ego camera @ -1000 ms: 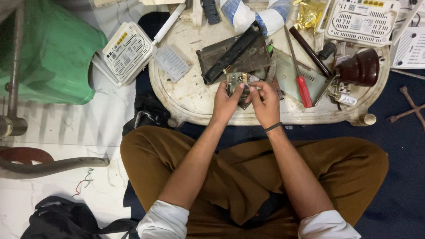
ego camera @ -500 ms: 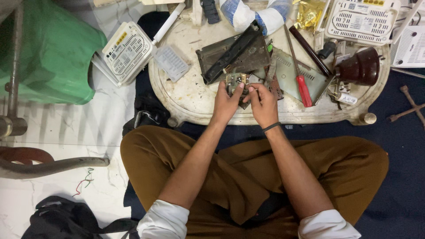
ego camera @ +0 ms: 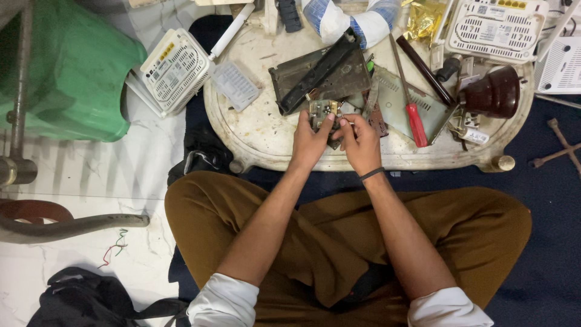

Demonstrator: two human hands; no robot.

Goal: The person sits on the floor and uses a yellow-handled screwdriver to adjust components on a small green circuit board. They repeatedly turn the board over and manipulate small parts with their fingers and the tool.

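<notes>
hands: two, both the person's own – left hand [ego camera: 310, 142] and right hand [ego camera: 361, 142], side by side over the near edge of the table.
circuit board: one small greenish board [ego camera: 322, 111] with metal parts on top, held just above the table between the two hands.
left hand: curled around the board from the left, thumb up against its right edge, fingers underneath – a firm pinch on the board.
right hand: fingers bent and drawn together, tips at the board's lower right corner; whether they grip the board or something tiny beside it, i cannot tell.
wristband: one thin dark band [ego camera: 371, 174] on the right wrist.
table: one low oval table [ego camera: 254, 130], pale, scuffed and stained, with stubby rounded feet.
screwdriver: one with a red handle [ego camera: 416, 124], lying just right of the hands.
dark casing: one flat, dusty, boxy metal piece [ego camera: 321, 75], beyond the board.
white routers: three in view – one slotted plastic box [ego camera: 175, 69] leaning off the table's left end, one [ego camera: 496, 27] at the far right, part of another at the frame's right edge.
brown cup: one glossy, rounded [ego camera: 493, 92], on the right of the table.
green tub: one, smooth plastic [ego camera: 72, 72], on the floor to the left.
</notes>
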